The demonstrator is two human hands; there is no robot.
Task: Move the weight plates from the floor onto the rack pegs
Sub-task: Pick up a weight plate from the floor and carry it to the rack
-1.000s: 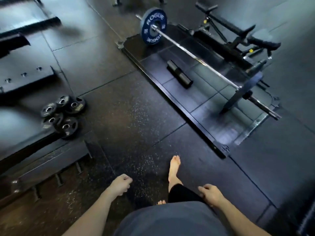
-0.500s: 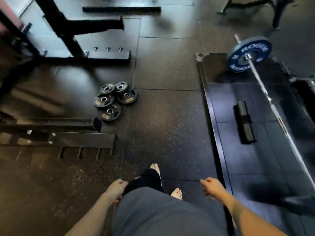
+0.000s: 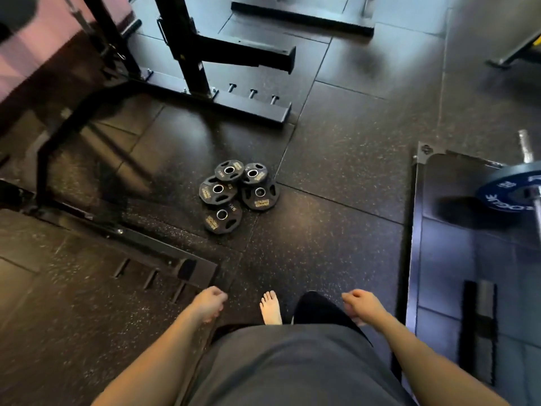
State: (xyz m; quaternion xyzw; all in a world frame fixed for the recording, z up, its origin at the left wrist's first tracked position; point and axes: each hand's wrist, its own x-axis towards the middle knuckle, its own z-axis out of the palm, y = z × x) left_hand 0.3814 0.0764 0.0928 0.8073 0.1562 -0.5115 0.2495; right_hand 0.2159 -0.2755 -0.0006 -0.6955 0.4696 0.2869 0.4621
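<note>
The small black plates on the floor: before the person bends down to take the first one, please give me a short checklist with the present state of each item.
1. Both hands free: ok. The left hand and right hand hang loosely curled and hold nothing.
2. Plates located: ok. Five black plates lie overlapping in one pile on the rubber floor.
3. Top plate reachable first: ok. The two far plates rest on top of the others.
4. Path to the pile: ok. Bare floor lies between the bare foot and the pile.
5. Free peg on the rack: cannot tell; no plate peg is clearly seen.
</note>
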